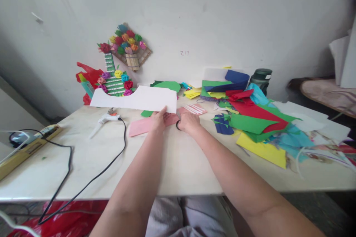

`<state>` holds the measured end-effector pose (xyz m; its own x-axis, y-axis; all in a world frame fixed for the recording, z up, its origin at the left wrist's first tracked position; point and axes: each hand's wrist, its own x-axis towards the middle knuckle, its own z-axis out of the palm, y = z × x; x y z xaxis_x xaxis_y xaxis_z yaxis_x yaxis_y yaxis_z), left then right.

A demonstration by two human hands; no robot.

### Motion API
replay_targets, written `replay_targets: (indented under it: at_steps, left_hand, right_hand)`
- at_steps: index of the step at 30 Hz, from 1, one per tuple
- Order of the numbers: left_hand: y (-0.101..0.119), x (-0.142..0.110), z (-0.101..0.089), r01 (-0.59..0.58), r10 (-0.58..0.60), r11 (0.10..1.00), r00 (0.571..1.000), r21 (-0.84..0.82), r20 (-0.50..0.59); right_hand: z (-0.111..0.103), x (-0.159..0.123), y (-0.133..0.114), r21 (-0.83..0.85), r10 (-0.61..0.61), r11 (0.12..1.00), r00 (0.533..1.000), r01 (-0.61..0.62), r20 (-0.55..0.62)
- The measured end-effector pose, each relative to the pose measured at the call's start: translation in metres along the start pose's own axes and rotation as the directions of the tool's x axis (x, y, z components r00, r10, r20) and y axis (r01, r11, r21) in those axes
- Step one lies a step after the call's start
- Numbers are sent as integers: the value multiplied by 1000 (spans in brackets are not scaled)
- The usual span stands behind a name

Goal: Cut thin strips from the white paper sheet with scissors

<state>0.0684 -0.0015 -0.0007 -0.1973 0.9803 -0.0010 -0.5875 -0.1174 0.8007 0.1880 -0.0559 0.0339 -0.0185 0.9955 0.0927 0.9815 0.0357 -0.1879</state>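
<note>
A large white sheet of paper or card (133, 98) with a curved notch along its top edge is held up off the table by my left hand (159, 119), whose fingers pinch its lower edge. My right hand (189, 122) is closed round a pair of scissors (178, 124); a dark handle loop shows below the fingers. The blades meet the sheet's right end, mostly hidden by the hand. Beneath both hands lies pink paper (139, 127), and white strips (194, 109) rest on its right part.
A white glue gun (109, 118) with a black cord lies on the left, near a power strip (30, 148). Behind stands a guitar shape with paper flowers (115, 83). Coloured paper scraps (253, 122) pile up on the right, before a dark green bottle (260, 77).
</note>
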Motion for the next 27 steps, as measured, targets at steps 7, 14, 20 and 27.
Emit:
replay_targets:
  at_steps: [7,14,20,27]
  left_hand:
    - [-2,0,1,-8,8,1000,1000,1,-6]
    - [0,2,0,-12,11,999,999,-35,-34]
    - [6,2,1,-15,9,996,998,-92,-69]
    - [6,5,-1,-34,31,995,999,-91,-25]
  right_hand:
    - [5,-1,-4,-37,-85,996,996,85,-9]
    - [-3,-2,2,47,-16,999,998,19,-67]
    - [6,12,14,327,109,944,974,-40,-197]
    - [24,25,10,952,276,306,959,-17,-71]
